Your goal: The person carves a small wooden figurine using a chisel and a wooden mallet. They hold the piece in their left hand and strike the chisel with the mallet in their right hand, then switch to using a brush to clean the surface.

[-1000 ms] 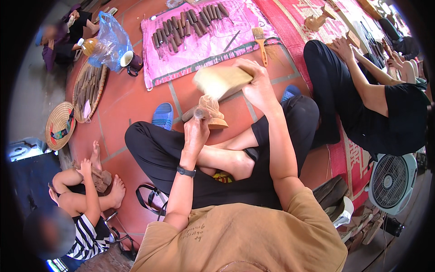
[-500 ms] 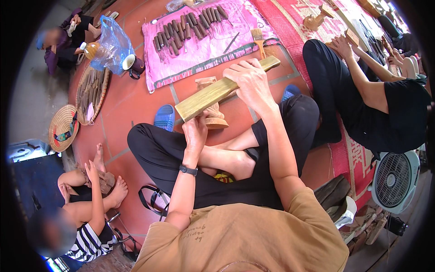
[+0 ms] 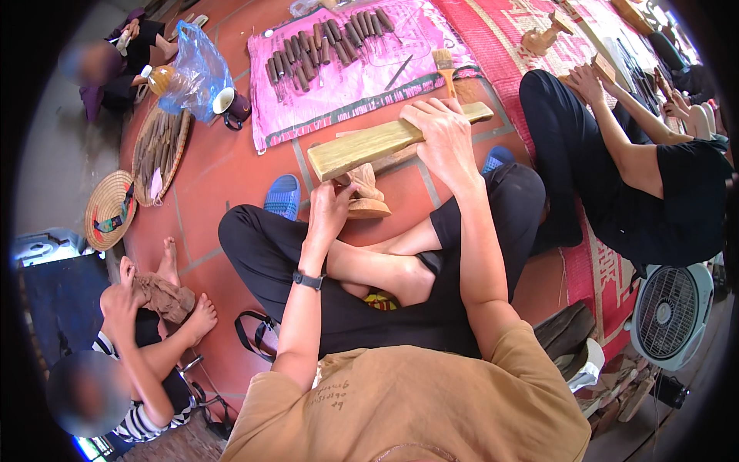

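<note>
My right hand is closed over a long flat wooden mallet, held slantwise above the floor in front of my crossed legs. Beneath the mallet's left end, my left hand is closed round a chisel, of which only a bit of the brown handle shows; its blade is hidden. Close to those fingers stands a pale wooden carving on a rounded base. The mallet covers the carving's upper part. A brown wooden piece shows partly under the mallet.
Brown-handled carving tools lie on a pink cloth ahead, with a brush. A dark mug, blue plastic bag and tool basket are at left. Co-workers sit at both sides; a fan stands right.
The mallet and my right hand have shifted a little up and right. My left hand has turned, and more of the carving shows. The person at lower left has leaned in and moved a hand.
</note>
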`<state>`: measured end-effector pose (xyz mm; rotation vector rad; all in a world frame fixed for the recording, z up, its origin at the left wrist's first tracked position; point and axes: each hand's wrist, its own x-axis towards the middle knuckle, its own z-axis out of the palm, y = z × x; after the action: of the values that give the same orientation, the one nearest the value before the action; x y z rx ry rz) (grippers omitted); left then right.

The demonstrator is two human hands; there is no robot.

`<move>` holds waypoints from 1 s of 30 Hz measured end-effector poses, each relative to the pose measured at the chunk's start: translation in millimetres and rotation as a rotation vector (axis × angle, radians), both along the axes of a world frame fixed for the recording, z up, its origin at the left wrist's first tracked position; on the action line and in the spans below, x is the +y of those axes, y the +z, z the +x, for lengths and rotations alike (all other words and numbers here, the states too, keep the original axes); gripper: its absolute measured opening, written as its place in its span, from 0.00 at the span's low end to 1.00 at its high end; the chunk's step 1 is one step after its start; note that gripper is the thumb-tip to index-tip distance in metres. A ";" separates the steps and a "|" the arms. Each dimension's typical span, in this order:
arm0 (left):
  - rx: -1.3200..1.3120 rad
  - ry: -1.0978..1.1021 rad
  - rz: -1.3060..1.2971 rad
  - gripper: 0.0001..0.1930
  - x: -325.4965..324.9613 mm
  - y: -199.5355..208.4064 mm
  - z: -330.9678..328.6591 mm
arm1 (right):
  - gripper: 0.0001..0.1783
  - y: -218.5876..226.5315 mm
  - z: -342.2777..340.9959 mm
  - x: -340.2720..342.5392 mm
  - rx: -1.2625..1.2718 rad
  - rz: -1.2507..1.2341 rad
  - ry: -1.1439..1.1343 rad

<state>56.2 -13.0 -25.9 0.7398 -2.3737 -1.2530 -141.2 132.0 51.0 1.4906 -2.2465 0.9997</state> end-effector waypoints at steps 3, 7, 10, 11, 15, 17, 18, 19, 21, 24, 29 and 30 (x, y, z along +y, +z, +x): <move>-0.010 -0.039 -0.056 0.07 0.4 7.5 -5.2 | 0.18 0.4 0.0 0.2 0.000 -0.014 0.001; 0.027 -0.071 -0.061 0.06 -2.8 6.1 -9.6 | 0.19 -1.4 -1.4 0.3 -0.025 -0.020 -0.003; -0.008 -0.062 -0.025 0.07 -8.0 -0.2 -10.3 | 0.19 0.5 0.3 0.6 -0.060 0.003 -0.009; -0.066 -0.083 -0.038 0.07 -9.1 0.3 -11.9 | 0.19 0.0 -0.3 0.8 -0.057 0.000 -0.012; -0.168 -0.142 -0.145 0.11 -10.9 0.2 -14.8 | 0.19 0.1 -1.7 1.7 -0.073 0.025 -0.021; -0.167 -0.154 -0.186 0.12 -11.2 0.1 -15.5 | 0.20 0.9 -1.7 2.0 -0.086 0.046 -0.025; -0.172 -0.157 -0.185 0.12 -11.6 0.9 -16.0 | 0.20 1.0 -1.7 2.3 -0.092 0.056 -0.027; -0.177 -0.159 -0.184 0.12 -11.8 2.0 -16.5 | 0.20 0.1 -1.9 2.1 -0.098 0.037 -0.032; -0.162 -0.142 -0.142 0.12 -10.3 4.4 -18.6 | 0.20 -4.1 -2.5 0.4 -0.108 0.000 -0.043; -0.195 -0.161 -0.136 0.14 -7.1 14.4 -23.8 | 0.19 -11.3 -4.1 -1.2 -0.231 0.017 -0.084; -0.237 -0.180 -0.143 0.15 -11.2 10.2 -22.7 | 0.18 -20.6 -1.9 -6.3 -0.521 0.020 -0.167; -0.240 -0.183 -0.139 0.15 -11.1 10.2 -23.2 | 0.18 -20.5 -2.1 -6.2 -0.571 0.037 -0.187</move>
<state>33.1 -24.1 -15.7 0.6747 -2.7458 -1.1052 -143.3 125.8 30.5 1.0673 -2.7297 1.4701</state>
